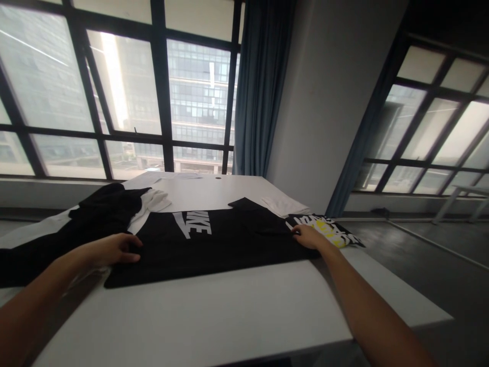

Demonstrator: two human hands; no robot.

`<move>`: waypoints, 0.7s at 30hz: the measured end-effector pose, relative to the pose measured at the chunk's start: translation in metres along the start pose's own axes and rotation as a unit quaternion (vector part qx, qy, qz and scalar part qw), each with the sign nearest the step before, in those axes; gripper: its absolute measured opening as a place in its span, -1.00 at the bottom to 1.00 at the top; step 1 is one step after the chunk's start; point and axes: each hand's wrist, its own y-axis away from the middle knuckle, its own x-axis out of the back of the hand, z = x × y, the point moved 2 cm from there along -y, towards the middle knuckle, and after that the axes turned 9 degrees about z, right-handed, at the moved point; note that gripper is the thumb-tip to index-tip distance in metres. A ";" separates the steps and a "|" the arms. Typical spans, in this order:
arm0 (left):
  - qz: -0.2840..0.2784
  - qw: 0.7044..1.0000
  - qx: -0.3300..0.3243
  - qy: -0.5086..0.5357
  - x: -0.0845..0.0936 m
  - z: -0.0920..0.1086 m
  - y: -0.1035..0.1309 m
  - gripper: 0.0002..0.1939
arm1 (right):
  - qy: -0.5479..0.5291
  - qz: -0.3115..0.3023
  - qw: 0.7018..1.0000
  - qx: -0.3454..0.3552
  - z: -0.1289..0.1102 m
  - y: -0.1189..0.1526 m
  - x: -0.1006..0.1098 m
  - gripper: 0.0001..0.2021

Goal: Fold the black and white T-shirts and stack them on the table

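A black T-shirt (237, 239) with a grey-white NIKE print lies sideways on the white table, its long near edge facing me. It looks folded lengthwise, with a sleeve part sticking up at the far side. My left hand (116, 248) is at the shirt's left end, by the hem, with thumb and fingers apart and fingertips at the cloth. At the other end, my right hand (308, 236) has its fingers closed on the shirt's right edge. The cloth under the right palm is hidden.
Black clothing (103, 209) and a white garment (153, 201) are heaped at the left. A folded white cloth (284, 206) and a black garment with white and yellow lettering (332, 232) lie at the right. The white table (214, 316) ends at the front and right.
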 end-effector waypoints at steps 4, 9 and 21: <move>-0.020 1.000 -0.006 -0.010 -0.003 0.005 -0.005 -0.32 | 0.060 0.044 0.997 -0.029 -0.006 0.006 0.005 -0.55; 0.151 0.982 -0.090 -0.065 -0.010 0.031 -0.006 -0.38 | -0.012 0.081 0.991 0.105 -0.033 0.004 -0.003 -0.61; 0.020 0.989 -0.139 -0.050 -0.040 0.031 -0.012 -0.14 | -0.032 0.211 0.976 0.040 -0.043 -0.004 -0.007 -0.64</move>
